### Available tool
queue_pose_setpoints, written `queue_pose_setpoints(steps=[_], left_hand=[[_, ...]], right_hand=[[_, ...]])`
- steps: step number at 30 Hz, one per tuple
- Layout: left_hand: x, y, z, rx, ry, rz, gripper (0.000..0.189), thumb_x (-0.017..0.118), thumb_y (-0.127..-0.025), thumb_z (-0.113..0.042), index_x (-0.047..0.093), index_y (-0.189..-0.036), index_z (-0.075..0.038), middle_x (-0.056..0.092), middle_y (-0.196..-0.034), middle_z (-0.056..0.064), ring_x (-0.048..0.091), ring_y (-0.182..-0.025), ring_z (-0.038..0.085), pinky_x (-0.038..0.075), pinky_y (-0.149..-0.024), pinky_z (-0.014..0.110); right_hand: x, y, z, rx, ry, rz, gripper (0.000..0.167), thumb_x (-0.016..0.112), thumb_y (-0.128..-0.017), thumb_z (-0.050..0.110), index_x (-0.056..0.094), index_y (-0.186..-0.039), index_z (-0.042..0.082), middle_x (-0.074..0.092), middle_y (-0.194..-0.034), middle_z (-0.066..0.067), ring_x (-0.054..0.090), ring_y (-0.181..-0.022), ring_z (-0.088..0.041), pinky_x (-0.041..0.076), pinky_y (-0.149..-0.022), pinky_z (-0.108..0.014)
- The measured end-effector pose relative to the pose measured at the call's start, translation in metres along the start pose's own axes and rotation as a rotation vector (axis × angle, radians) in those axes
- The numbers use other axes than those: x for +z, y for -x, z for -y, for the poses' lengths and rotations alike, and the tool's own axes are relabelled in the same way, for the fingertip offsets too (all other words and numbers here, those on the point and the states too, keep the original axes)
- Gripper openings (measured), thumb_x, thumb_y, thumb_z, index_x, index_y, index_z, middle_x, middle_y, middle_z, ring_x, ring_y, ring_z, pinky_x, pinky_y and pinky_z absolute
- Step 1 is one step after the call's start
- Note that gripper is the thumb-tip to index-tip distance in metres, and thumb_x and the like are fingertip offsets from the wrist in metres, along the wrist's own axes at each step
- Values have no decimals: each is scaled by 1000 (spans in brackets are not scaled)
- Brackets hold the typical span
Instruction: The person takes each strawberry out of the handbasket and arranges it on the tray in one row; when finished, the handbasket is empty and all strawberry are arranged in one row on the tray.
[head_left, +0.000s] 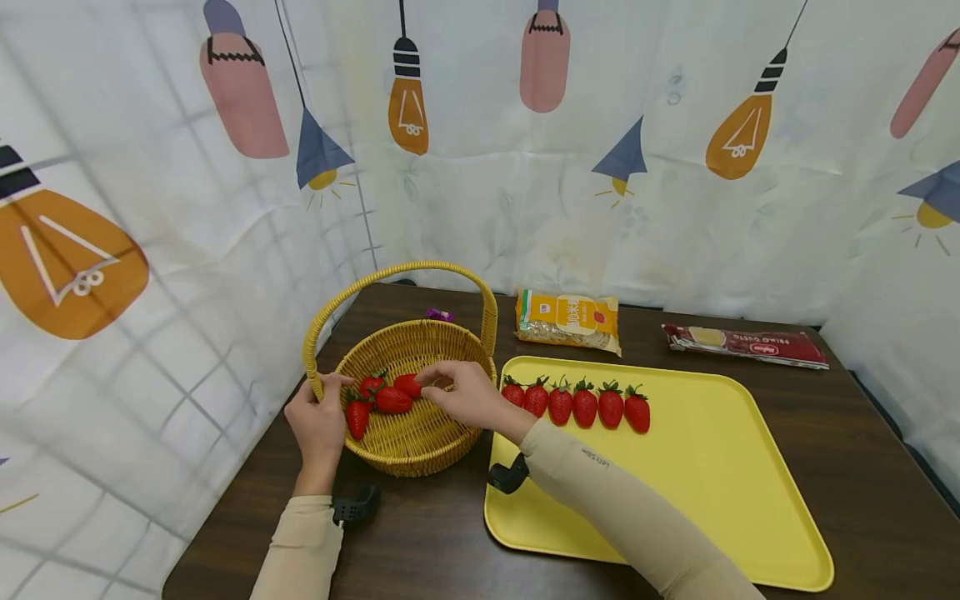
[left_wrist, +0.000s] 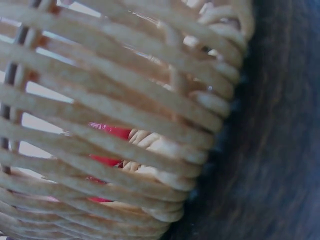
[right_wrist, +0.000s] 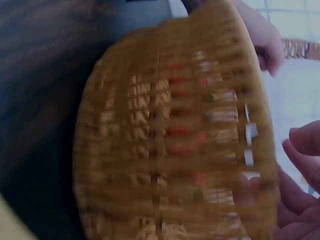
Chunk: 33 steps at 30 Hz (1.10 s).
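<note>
A yellow wicker basket (head_left: pixel 420 462) with a tall arched handle stands on the dark table, several red strawberries (head_left: pixel 393 400) inside it. At the basket's left side, my left hand (head_left: pixel 318 421) grips the rim by the foot of the handle. My right hand (head_left: pixel 468 396) reaches over the right rim, thumb and fingers pinching the right end of a strawberry (head_left: pixel 407 384). The right wrist view is blurred; fingers (right_wrist: pixel 305 140) show beside the basket wall (right_wrist: pixel 170 125). Only weave (left_wrist: pixel 115 95) and patches of red fill most of the left wrist view.
A yellow tray (head_left: pixel 697 483) lies to the right, several strawberries (head_left: pixel 585 406) in a row near its far edge. Behind are a yellow grain packet (head_left: pixel 567 321), a dark red packet (head_left: pixel 746 345) and a small purple wrapper (head_left: pixel 439 314). A patterned curtain (head_left: pixel 480 200) surrounds the table.
</note>
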<state>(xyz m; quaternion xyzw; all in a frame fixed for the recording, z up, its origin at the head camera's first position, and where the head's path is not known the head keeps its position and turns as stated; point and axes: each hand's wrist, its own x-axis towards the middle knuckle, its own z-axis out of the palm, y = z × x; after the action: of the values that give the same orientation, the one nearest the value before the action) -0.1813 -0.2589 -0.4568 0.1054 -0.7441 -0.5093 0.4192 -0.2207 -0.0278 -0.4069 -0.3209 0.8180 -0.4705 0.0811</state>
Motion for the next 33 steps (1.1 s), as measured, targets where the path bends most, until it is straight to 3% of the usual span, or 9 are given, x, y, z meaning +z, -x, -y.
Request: queue_pose_setpoints(steps=[4,8,15,20,29,33], left_hand=[[1,-1,1,31,-8,-24,29,58,-99,-21,76,-85,-3,59,-59,7,32,-48,9,26,-50,25],[1,-2,1,43,-7,-35,26,58,-98,-17,75,-89,-1,71,-85,17,44,-57,6,31,-56,24],[1,1,-2,-27,-22,-21,31,56,-100,-26,75,-97,-1,73,-96,15,56,-77,-4,39,-65,18],[1,1,-2,-42,-42,-14,30,55,-100,-25,75,-100,-3,73,-99,16,56,-80,-4,40,-65,19],[3,1,-1,-23,-48,-21,24,59,-98,-19,74,-96,-1,73,-98,14,56,-80,-6,38,-65,20],[4,0,0,-13,-40,-28,27,59,-98,-20,73,-95,2,73,-98,13,57,-84,-6,41,-69,18]], right_hand=[[14,-7,9,27,-38,47,24,63,-96,19,70,-116,9,69,-109,2,64,-96,-13,50,-80,-24],[29,-16,17,32,-29,99,25,64,-95,21,70,-117,10,69,-111,0,64,-96,-10,50,-81,-23],[52,-30,24,73,14,148,31,65,-94,24,68,-122,11,68,-118,-1,62,-101,-9,49,-82,-22],[65,-38,23,124,-8,136,33,65,-94,26,66,-125,13,67,-118,2,61,-101,-7,49,-83,-23],[76,-50,17,164,-169,87,29,64,-95,19,68,-122,11,69,-107,4,67,-86,-15,51,-67,-24],[77,-52,17,157,-48,114,30,63,-95,21,68,-123,14,68,-109,6,63,-89,-8,50,-73,-22]])
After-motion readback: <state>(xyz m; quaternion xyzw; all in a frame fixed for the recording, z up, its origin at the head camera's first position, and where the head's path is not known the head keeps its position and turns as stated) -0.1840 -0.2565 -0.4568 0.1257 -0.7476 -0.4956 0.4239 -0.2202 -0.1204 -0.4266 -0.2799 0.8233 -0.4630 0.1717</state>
